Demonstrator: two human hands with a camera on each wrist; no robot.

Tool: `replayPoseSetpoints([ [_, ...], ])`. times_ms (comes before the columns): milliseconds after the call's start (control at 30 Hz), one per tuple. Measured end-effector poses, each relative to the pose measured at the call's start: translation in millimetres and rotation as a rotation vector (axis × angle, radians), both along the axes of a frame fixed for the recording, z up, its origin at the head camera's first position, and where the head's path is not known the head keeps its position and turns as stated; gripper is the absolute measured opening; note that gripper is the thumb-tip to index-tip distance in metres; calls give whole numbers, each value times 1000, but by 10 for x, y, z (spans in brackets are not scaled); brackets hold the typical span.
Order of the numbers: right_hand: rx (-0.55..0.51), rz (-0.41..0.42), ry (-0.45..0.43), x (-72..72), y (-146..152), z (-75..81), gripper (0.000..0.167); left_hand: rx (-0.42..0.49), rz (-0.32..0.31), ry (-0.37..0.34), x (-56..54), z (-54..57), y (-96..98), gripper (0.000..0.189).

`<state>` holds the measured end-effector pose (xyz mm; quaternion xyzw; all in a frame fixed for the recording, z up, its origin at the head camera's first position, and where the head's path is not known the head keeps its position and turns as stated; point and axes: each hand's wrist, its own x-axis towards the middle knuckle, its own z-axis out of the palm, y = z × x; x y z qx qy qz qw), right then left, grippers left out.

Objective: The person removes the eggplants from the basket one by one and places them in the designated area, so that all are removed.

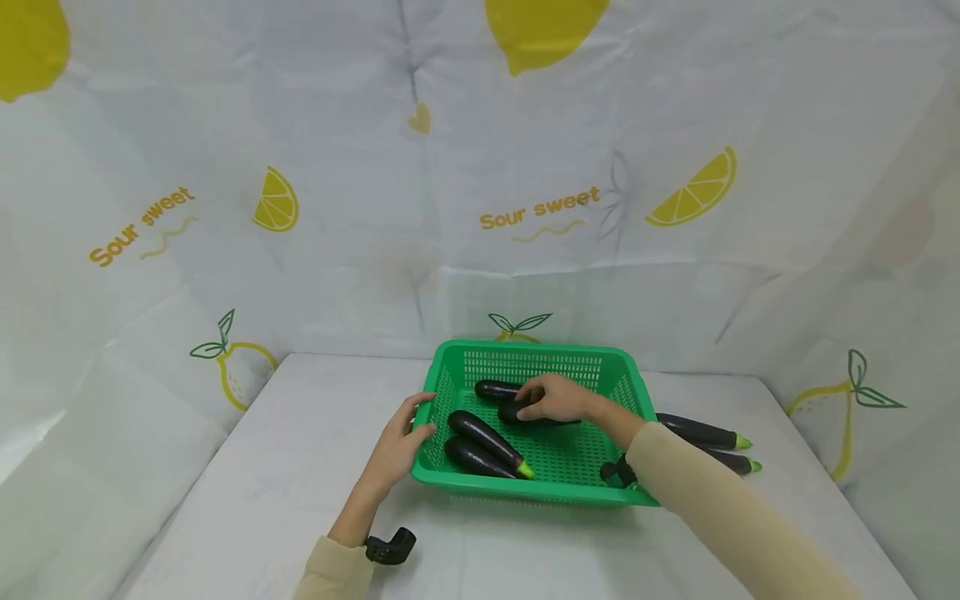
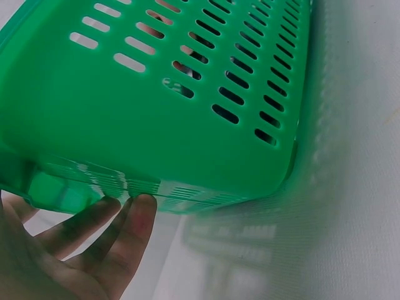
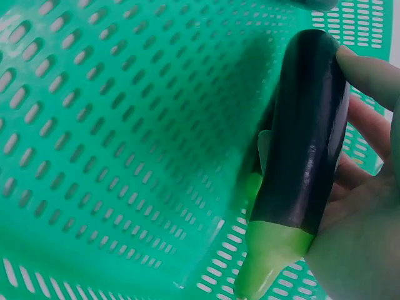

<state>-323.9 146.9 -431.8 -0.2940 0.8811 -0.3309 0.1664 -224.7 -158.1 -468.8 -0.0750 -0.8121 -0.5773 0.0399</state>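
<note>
A person's left arm (image 1: 352, 518) rises from the near edge and slants toward the far right, its beige sleeve (image 1: 333, 571) ending short of a bare wrist. The left hand (image 1: 400, 442) spreads its thumb (image 1: 422, 433) apart from lightly bent fingers. From the near right, the longer-showing right arm (image 1: 720, 500) angles far and left, sleeved almost to the wrist. The right hand (image 1: 553, 397), palm down, curls thumb and fingers in a grip.
</note>
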Motion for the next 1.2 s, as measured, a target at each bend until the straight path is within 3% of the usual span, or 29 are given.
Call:
replayPoseSetpoints([
  [700,17,-7,56,125,95,491,36,16,-5,-7,-13,-20,23,50],
  [1200,4,-6,116,379,151,778,40,4,-2,-17,2,0,11,51],
])
